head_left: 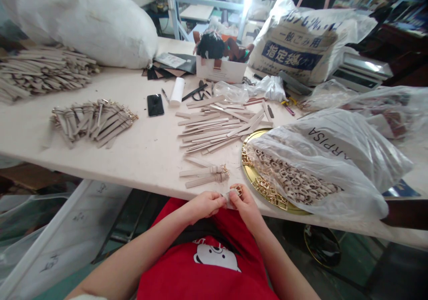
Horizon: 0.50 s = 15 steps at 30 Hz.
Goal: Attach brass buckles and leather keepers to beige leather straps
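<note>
At the front edge of the table, my left hand [207,204] and my right hand [246,204] are close together. Both pinch a short beige strap [228,198], mostly hidden by the fingers. A gold buckle [238,189] shows at the right hand's fingertips, at the strap's end. Just beyond the hands lie several beige straps with gold buckles [203,175]. Farther back is a spread of loose flat strips [214,130]. To the right, a round gold tray [246,170] carries gold buckles [267,192] and a clear plastic bag [334,144] of small beige loops [301,182].
A heap of buckled straps [95,121] and a larger strip pile [43,70] lie left. A phone [155,105], a white roll [177,91] and a white box [219,70] stand farther back. Large white sacks [100,19] and a printed bag [297,46] line the far side.
</note>
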### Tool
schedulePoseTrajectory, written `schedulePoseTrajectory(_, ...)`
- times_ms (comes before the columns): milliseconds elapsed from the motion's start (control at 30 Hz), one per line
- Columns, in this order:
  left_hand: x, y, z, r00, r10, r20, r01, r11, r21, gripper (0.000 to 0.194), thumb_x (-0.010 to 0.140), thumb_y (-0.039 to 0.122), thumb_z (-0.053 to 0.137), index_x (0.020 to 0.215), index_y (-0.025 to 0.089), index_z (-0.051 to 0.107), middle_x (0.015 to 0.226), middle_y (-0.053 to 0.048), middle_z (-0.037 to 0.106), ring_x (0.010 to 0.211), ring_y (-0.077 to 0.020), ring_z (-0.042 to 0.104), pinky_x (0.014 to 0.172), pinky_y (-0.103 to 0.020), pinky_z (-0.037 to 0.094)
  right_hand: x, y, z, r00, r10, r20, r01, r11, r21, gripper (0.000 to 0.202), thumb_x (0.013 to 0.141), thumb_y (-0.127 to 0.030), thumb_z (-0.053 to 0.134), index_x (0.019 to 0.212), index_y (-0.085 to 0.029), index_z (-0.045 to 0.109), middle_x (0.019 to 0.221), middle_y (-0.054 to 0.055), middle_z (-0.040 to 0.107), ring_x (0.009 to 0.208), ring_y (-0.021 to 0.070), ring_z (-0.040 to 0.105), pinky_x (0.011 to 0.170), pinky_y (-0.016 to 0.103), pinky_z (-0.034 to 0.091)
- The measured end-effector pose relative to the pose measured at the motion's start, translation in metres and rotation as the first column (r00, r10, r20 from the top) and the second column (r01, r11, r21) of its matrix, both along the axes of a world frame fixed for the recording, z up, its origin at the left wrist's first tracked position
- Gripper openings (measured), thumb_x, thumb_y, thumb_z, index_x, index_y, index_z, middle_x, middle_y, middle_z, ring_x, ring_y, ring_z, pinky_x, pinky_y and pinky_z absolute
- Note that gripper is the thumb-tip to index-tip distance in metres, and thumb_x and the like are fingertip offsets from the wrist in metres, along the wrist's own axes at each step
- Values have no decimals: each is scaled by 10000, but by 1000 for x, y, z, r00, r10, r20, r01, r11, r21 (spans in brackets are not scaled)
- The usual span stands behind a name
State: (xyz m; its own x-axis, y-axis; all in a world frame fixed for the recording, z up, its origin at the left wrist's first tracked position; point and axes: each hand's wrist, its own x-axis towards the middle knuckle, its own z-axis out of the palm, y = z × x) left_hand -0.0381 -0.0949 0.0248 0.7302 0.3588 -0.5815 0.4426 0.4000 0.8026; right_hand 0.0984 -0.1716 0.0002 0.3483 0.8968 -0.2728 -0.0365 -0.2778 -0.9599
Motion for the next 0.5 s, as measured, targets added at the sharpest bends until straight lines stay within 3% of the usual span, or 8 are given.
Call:
schedulePoseTrajectory(133, -7, 4, 2, 999, -11, 33, 12, 1000, -21, 467, 704, 611, 462, 723, 146, 499, 397, 98, 301, 362, -47, 216, 388, -213, 120, 9, -3, 3, 989, 139, -47, -138, 990, 31, 257, 717, -345, 582, 923, -219, 494, 650, -42, 507, 523, 109, 458, 476, 229, 390)
schedulePoseTrajectory(333, -3, 1, -1, 1000, -21, -15, 22, 997, 68, 444, 730, 603, 420, 710, 161, 464, 425, 97, 281, 378, -55, 222, 377, -209, 145, 0, 0, -3, 991, 45, 125, -48, 999, 19, 190, 731, -286, 563, 887, -208, 486, 679, -25, 520, 590, 140, 509, 551, 272, 431)
schedulePoseTrajectory(500, -6, 6, 0, 988, -122, -99, 140, 970, 197, 427, 753, 573, 402, 686, 160, 487, 451, 72, 366, 385, -62, 308, 390, -200, 216, 2, -2, -2, 993, 115, 36, -115, 993, -2, 204, 758, -347, 544, 893, -220, 460, 613, -53, 481, 516, 124, 461, 493, 254, 381)
